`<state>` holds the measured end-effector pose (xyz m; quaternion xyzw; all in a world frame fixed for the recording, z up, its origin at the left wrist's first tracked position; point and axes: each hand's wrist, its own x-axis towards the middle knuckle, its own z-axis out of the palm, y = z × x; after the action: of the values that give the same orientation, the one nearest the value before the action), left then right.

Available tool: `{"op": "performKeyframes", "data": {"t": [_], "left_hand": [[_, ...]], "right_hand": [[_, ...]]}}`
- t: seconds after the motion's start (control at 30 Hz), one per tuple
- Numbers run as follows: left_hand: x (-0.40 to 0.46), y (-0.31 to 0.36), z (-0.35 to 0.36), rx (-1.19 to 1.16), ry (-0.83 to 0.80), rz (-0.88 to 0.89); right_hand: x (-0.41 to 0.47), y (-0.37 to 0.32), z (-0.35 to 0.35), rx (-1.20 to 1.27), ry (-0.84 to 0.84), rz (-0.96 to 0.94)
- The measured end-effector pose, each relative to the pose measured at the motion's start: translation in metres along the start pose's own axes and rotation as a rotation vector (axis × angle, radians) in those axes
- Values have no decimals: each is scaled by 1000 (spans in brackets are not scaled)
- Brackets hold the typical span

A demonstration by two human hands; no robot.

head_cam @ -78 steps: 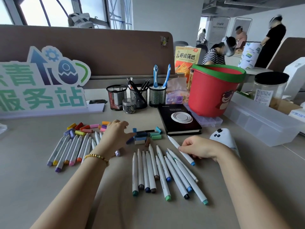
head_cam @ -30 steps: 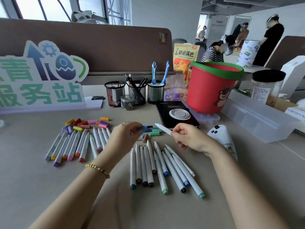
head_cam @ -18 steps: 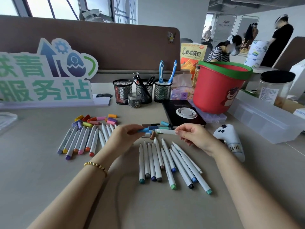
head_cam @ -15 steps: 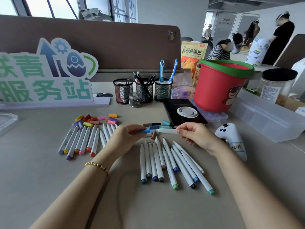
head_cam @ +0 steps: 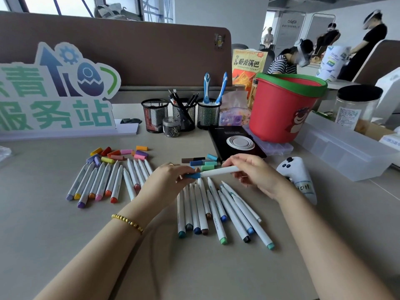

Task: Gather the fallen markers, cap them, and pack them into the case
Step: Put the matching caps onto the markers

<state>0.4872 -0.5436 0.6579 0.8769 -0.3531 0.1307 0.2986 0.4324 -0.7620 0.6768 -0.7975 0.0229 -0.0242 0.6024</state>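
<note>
Here my left hand (head_cam: 166, 180) pinches a blue cap (head_cam: 193, 175) against the marker (head_cam: 218, 171). My right hand (head_cam: 252, 172) grips its barrel.

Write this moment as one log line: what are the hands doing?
step: capping | left hand: pinches blue cap at marker tip | right hand: holds white marker | seated: cannot tell | loose caps: on table

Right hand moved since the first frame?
Yes. The right hand lifted a marker off the table, going left from the panda toy toward the left hand.
</note>
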Motion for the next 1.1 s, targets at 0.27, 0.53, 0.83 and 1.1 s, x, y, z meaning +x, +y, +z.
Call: {"op": "performKeyframes", "data": {"t": [0.27, 0.53, 0.83, 1.1], "left_hand": [[1, -1, 2, -59, 95, -65], [2, -3, -2, -74, 116, -76], [4, -1, 3, 77, 132, 165], [7, 0, 6, 115, 81, 22]], "right_hand": [[-8, -6, -12, 261, -204, -8], [-3, -2, 0, -239, -52, -129], [-6, -6, -2, -289, -90, -74], [-8, -14, -5, -300, -29, -111]]}}
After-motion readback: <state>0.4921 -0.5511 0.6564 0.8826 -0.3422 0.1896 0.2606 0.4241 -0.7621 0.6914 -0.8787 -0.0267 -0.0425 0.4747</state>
